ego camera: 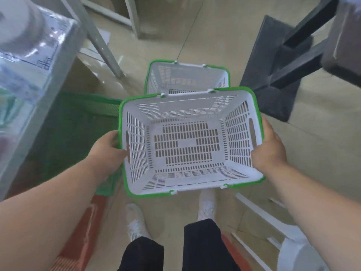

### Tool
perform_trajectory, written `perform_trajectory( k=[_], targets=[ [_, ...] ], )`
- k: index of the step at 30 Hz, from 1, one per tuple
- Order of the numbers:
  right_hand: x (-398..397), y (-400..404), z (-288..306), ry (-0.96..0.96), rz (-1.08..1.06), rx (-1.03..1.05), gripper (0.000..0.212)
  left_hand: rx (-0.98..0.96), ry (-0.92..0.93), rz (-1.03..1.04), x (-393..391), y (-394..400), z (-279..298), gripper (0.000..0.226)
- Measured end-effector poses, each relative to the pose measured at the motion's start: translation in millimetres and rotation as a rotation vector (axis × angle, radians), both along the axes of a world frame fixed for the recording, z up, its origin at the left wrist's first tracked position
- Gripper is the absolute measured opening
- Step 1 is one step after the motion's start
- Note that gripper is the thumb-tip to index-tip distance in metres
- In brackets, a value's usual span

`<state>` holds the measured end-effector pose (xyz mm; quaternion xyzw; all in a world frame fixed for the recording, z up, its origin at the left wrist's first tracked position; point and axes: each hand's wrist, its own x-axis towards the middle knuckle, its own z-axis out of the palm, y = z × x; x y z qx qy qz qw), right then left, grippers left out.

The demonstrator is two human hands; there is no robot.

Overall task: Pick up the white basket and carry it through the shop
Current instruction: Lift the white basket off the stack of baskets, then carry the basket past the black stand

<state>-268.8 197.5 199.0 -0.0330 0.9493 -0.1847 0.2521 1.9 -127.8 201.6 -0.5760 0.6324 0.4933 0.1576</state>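
Basket: the white basket (187,145) with a green rim is held level above the floor, its open top facing the camera; its slotted bottom and walls are empty.
Left hand: the left hand (106,149) is clamped on the left short wall of the white basket, at the handle slot; the fingers wrap the outside under the green rim and the thumb lies against the wall by the slot.
Right hand: the right hand (270,147) is clamped on the right short wall of the white basket, the thumb pressed inside the wall, the other fingers hidden behind the rim.
Second basket: a second white basket (185,77) with a green rim stands on the floor just beyond the held basket, partly covered by its far edge.
Green basket: a dark green basket (78,122) lies to the left of the held basket, beside the left hand.
Black stand: a black stand (273,75) is to the right of and beyond the held basket.
Shelf: a grey shelf unit (39,65) with wrapped goods is to the far left of the held basket.
Feet: two white shoes (134,222) stand on the tan floor (322,133) below the held basket's near edge.
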Motion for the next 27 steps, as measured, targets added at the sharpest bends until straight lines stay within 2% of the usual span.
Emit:
perform_trajectory(
  k=[4, 10, 15, 18, 27],
  targets=[
    [-15.4, -28.6, 38.6, 0.087, -0.022, -0.021, 0.096, -0.096, 0.118, -0.027, -31.1, -60.2, 33.7, 0.079],
    [-61.5, -82.3, 4.8, 0.166, -0.103, -0.073, 0.088, -0.203, 0.206, -0.065, -107.9, -121.7, 31.1, 0.077],
    [-112.4, -117.8, -73.3, 0.208, -0.048, -0.160, 0.074, -0.250, 0.162, -0.092, -164.4, -154.1, -33.4, 0.078],
    [-140.7, -131.6, -111.2, 0.224, -0.061, -0.141, 0.079, -0.263, 0.148, -0.108, -192.4, -167.8, -78.1, 0.076],
    [-171.8, -140.8, -203.1, 0.048, -0.059, -0.031, 0.093, -0.288, -0.036, -0.285, -231.6, -175.3, -186.0, 0.065]
  ],
)
